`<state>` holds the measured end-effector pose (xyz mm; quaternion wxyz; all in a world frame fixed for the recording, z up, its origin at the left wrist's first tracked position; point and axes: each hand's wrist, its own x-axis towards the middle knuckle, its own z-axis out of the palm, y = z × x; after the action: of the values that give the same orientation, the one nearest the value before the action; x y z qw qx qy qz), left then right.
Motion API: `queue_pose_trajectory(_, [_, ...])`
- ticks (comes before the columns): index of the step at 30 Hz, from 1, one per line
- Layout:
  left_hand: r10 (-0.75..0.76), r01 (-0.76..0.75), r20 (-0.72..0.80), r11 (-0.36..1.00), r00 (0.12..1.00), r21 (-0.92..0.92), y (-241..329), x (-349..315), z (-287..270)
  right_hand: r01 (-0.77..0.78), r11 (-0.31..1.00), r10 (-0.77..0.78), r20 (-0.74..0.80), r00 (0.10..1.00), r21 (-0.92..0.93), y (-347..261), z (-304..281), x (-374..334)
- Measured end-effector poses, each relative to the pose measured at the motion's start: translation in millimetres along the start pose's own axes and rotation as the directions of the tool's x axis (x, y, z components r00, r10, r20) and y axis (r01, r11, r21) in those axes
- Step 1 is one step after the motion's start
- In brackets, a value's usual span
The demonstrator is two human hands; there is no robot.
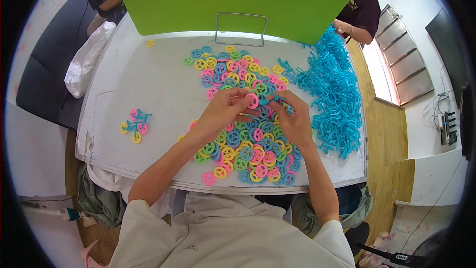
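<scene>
Inside the worktop's near edge [191,182], left hand [223,111] pinches pink wheel [252,101], right hand [295,120] blue frame [277,98]; align them squarely.

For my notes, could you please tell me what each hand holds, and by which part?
Left hand: a pink, round plastic wheel, by its rim. Right hand: a blue, thin plastic piece; which part is in its grip cannot be told.

Pale beige shirt [238,235], short sleeves [141,235], small dark mark [190,247] on front; bare forearms [166,166], bare fingers [239,104].
</scene>
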<state>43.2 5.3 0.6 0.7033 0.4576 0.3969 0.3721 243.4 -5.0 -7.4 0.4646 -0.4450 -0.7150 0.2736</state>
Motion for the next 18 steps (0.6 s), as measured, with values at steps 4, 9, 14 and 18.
queue_pose_trajectory(4, [0.053, -0.052, -0.077, 0.998, 0.996, 0.019, -12, 4, -1, 0.001, 1.000, -0.002, 0.013, 1.000, 0.009, -4, 6, -2])
queue_pose_trajectory(9, [0.203, -0.193, -0.115, 0.977, 0.972, 0.093, -18, 6, 2, -0.050, 0.996, 0.047, 0.043, 0.998, 0.080, -2, 12, -4])
queue_pose_trajectory(14, [0.364, -0.336, -0.112, 0.918, 0.925, 0.211, -16, -2, 16, -0.355, 0.864, 0.352, 0.076, 0.933, 0.356, -5, 12, -3])
queue_pose_trajectory(18, [0.458, -0.422, -0.161, 0.881, 0.874, 0.214, -17, -4, 22, -0.389, 0.747, 0.385, 0.126, 0.914, 0.539, -2, 13, -3])
